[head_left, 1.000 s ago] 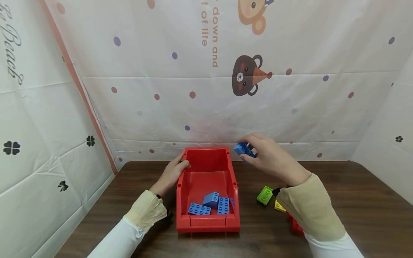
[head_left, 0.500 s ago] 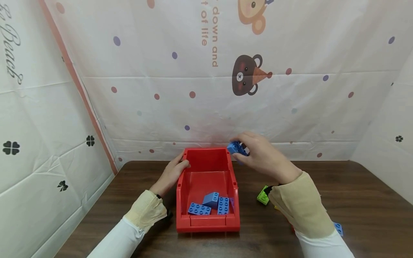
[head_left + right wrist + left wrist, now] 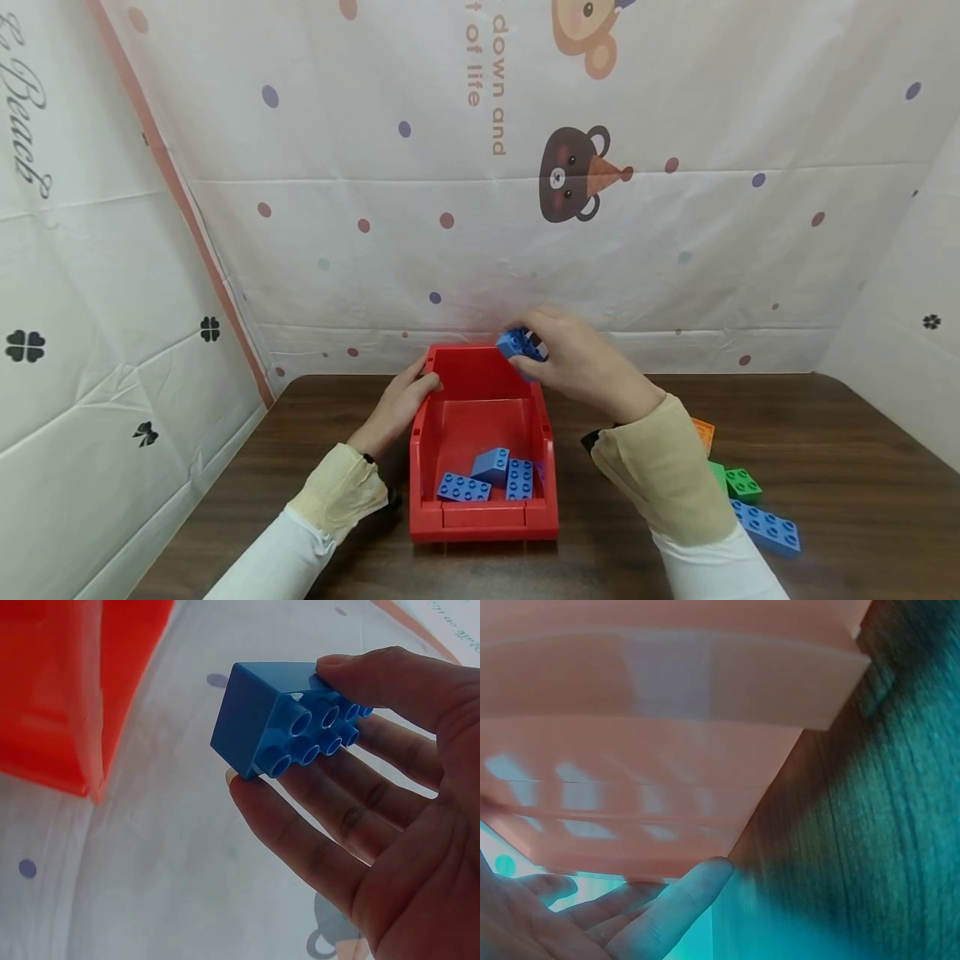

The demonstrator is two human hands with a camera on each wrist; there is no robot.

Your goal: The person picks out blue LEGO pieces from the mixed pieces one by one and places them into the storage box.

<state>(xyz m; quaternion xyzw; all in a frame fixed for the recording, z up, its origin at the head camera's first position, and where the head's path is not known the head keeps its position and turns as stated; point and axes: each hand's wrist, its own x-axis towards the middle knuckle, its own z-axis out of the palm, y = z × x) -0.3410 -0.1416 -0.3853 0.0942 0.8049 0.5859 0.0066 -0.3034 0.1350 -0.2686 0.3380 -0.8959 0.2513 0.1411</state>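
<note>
3 blue blocks (image 3: pixel 463 487) (plus a purple piece (image 3: pixel 539 473)) in the red bin (image 3: pixel 480 421); right hand (image 3: pixel 581 362) pinches a blue brick (image 3: pixel 513 343) near its far right corner; left hand (image 3: pixel 393 412) grips its side; loose blocks (image 3: pixel 768 528) left on table (image 3: pixel 840 500).

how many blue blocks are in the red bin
3, all at the near end of the red bin: the left block, the sloped block in the middle and the right block. The near wall may hide others.

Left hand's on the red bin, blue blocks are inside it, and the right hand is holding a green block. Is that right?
Not quite: the block in the right hand is blue, not green, as the right wrist view shows. The rest stands.
</note>
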